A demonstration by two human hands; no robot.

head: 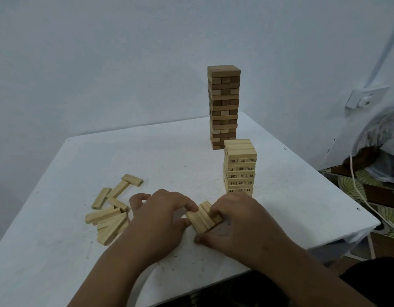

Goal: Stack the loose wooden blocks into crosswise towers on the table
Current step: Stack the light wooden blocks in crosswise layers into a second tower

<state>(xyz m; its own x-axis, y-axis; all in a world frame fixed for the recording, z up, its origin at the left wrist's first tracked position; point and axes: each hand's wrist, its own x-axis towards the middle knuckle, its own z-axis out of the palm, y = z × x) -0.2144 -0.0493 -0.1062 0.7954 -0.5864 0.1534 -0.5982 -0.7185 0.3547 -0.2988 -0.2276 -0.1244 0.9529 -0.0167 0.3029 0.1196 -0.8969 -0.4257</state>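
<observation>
Both forearms are bare right up to the near edge of view, with no sleeves, rings or watch on the left hand (160,214) or right hand (238,220).

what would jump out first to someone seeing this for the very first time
The tall two-tone tower at the far side of the white table catches the eye first, with the shorter pale numbered tower standing just in front of it to the right. Near the front edge, the left hand and right hand hold a small row of blocks between them, and loose blocks lie scattered to the left.
</observation>
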